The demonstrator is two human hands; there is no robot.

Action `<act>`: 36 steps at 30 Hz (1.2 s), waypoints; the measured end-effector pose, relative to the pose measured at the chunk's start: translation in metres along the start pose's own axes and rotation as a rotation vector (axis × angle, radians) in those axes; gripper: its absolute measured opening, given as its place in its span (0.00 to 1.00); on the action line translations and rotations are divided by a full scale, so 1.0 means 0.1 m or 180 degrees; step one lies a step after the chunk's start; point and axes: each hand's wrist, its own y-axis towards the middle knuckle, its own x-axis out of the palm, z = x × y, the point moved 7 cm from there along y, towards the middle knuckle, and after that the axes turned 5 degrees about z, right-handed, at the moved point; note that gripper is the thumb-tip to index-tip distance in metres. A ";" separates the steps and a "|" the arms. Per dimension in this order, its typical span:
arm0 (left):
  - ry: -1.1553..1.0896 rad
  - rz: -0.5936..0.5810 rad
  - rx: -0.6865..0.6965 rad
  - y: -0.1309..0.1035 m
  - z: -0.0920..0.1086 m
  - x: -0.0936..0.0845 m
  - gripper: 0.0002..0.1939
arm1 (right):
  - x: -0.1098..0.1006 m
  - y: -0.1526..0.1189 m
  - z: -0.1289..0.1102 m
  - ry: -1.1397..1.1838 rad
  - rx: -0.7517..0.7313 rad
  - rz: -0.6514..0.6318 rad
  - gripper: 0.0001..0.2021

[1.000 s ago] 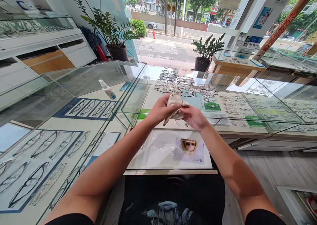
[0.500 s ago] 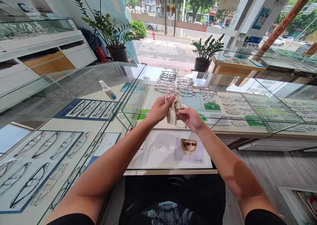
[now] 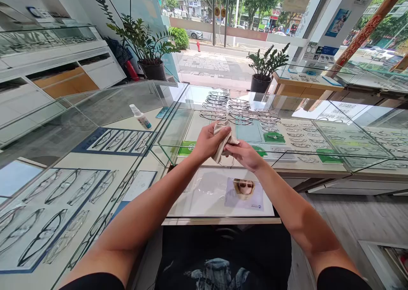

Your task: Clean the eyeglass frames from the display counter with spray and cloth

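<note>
Over the glass counter, my left hand is closed around a beige cloth, thumb on top. My right hand meets it from the right, fingers pinched at the cloth's edge on a pair of eyeglasses. Only a thin dark piece of the frame shows below the fingers; cloth and hands cover the rest, lenses included. Just beyond the hands, rows of eyeglasses lie in the display case.
A white spray bottle stands on the counter at left, near trays of glasses. A card with a face in sunglasses lies below my hands. Glass edges run around the counter. Potted plants stand beyond.
My left hand has folded the cloth further over the eyeglasses and turned slightly. The hands are closer together, and less of the frame shows below them.
</note>
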 end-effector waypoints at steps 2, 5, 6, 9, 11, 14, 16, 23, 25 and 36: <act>0.0073 0.0050 0.0073 0.01 0.02 -0.01 0.33 | 0.00 0.00 0.02 0.0003 -0.0006 0.0000 0.23; -0.0086 -0.0078 -0.0036 0.06 -0.02 -0.01 0.35 | -0.07 0.02 -0.02 0.0057 -0.0111 0.0117 0.21; -0.0180 -0.0125 -0.0076 0.08 -0.04 -0.01 0.36 | -0.10 0.02 -0.03 0.0086 -0.0141 0.0159 0.20; -0.0478 -0.0302 -0.0258 0.11 -0.09 -0.01 0.35 | -0.16 0.04 -0.06 0.0223 -0.0116 0.0228 0.20; -0.0646 -0.0489 -0.0451 0.10 -0.12 0.03 0.32 | -0.18 0.04 -0.06 0.0328 -0.0052 0.0234 0.20; -0.0741 -0.0627 -0.0517 0.05 -0.11 0.07 0.29 | -0.15 0.03 -0.05 0.0432 0.0011 0.0227 0.22; -0.0722 -0.0590 -0.0445 0.04 -0.08 0.07 0.29 | -0.12 0.02 -0.03 0.0450 0.0002 0.0213 0.23; -0.0333 -0.0282 -0.0181 -0.03 0.00 0.08 0.27 | 0.01 -0.03 0.04 0.0240 -0.0111 0.0166 0.24; -0.0234 -0.0126 -0.0072 -0.04 0.03 0.07 0.30 | 0.03 -0.05 0.05 0.0176 -0.0111 0.0144 0.25; -0.0341 0.0627 0.0173 0.18 -0.05 -0.27 0.35 | -0.29 -0.02 -0.30 0.0075 -0.0830 0.0734 0.20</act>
